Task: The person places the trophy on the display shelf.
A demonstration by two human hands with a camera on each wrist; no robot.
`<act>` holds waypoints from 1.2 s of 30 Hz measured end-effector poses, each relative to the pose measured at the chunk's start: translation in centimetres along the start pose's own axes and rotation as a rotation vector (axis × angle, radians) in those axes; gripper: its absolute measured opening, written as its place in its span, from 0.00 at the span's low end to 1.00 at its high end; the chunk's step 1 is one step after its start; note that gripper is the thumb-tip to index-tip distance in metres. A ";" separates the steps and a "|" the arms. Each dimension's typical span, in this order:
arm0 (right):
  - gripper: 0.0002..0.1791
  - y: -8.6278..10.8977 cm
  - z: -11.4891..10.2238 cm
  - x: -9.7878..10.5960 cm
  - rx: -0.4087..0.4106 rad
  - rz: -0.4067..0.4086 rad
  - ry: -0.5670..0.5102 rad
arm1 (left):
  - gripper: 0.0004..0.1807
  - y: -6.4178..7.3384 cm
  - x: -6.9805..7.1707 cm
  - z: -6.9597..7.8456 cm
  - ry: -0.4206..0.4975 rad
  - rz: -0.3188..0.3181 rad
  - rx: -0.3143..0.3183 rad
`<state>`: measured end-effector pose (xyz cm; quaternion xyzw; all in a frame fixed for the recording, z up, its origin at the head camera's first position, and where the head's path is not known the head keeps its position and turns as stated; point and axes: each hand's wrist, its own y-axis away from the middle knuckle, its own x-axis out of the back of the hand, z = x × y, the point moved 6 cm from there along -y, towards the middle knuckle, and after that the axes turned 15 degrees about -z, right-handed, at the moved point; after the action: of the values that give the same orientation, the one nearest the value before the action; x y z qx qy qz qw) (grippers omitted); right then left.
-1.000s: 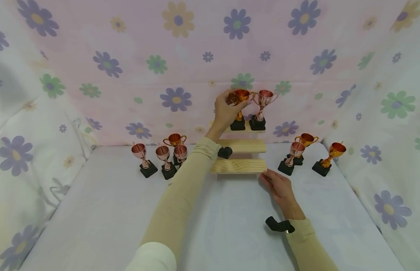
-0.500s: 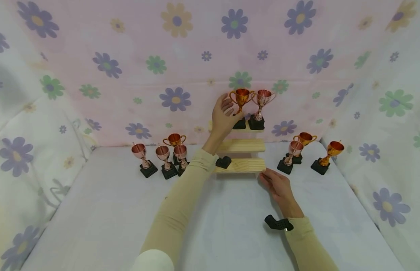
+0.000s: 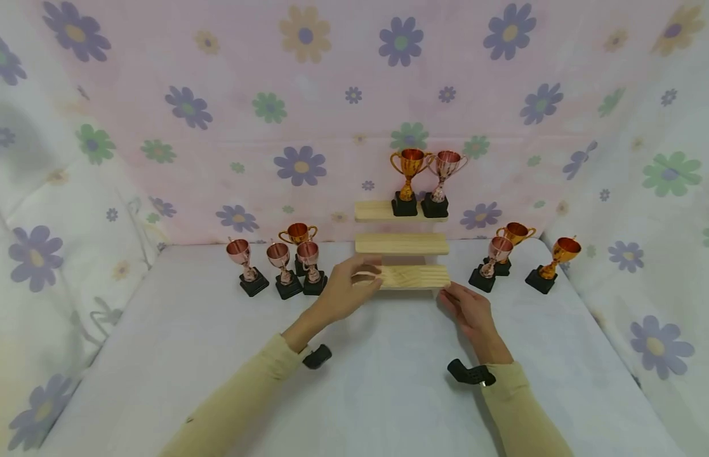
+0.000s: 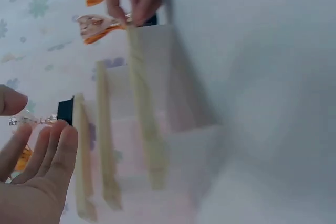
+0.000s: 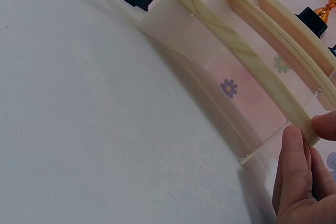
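A three-step wooden display shelf (image 3: 402,244) with clear side panels stands at the back of the table. My right hand (image 3: 470,312) pinches the right end of its lowest board (image 5: 247,64) between thumb and fingers. In front of that board's left end is my left hand (image 3: 345,293), fingers spread apart and holding nothing. On the top board (image 3: 372,211) a gold trophy cup (image 3: 410,166) and a rose-gold trophy cup (image 3: 445,166) stand upright side by side on black bases, towards the right. The middle board (image 3: 402,244) bears no cups.
Left of the shelf stand three rose-gold cups (image 3: 239,252) and a gold cup (image 3: 298,233). To its right are a rose-gold cup (image 3: 499,251) and two gold cups (image 3: 564,252). Flowered cloth (image 3: 228,76) hangs behind and at both sides of the white table (image 3: 388,381).
My left hand has let go of the gold trophy cup on the top board and moved down and left to the lowest board. My right hand has kept its hold.
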<state>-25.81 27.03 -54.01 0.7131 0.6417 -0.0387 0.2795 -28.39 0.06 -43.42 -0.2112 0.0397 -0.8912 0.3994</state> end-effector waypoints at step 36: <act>0.15 0.6 0.2 -0.5 -0.042 0.003 -0.099 | 0.23 21.0 17.9 -2.9 0.143 0.834 -0.186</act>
<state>-25.28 26.49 -53.72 0.7055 0.6266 -0.0599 0.3256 -25.55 -27.50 -44.87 -0.1498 0.2293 -0.6587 0.7008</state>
